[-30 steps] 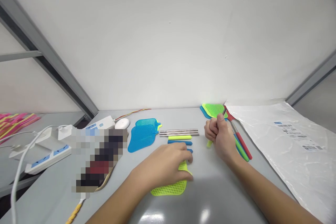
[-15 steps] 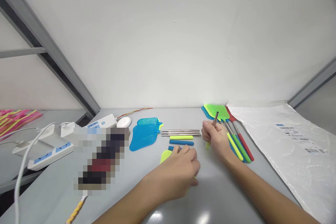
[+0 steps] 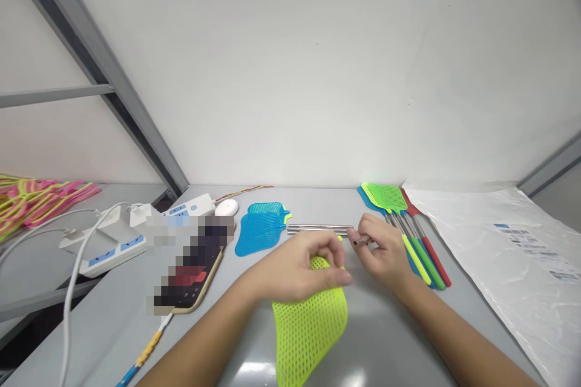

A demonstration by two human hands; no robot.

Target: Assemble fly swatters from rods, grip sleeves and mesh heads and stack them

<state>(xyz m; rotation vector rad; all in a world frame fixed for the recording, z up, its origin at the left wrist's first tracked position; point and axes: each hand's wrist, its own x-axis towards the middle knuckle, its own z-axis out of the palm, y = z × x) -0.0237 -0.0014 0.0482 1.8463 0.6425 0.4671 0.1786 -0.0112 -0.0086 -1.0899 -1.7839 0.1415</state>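
Observation:
My left hand (image 3: 304, 266) is closed around the narrow end of a yellow-green fly swatter head (image 3: 313, 329), whose perforated mesh hangs toward me. Just to its right, my right hand (image 3: 385, 254) grips a thin metal rod (image 3: 362, 240) with a hollow end that points left. Whatever sits on the rod's other end is hidden in the palm. Behind my hands lie several metal rods (image 3: 318, 229) in a row. Blue swatter heads (image 3: 261, 233) rest left of them, overlapping. My left hand covers most of the area in front of the rods.
Whole swatters with green mesh (image 3: 385, 196) and a red handle (image 3: 436, 261) lie at right beside a white plastic package (image 3: 490, 242). A partly blurred phone (image 3: 211, 275), a round white object (image 3: 226, 208) and power strips (image 3: 113, 257) with cables are at left.
My left hand has lifted the yellow-green swatter head off the table and turned it mesh-down toward me. In my right hand the rod has tipped from upright to pointing left.

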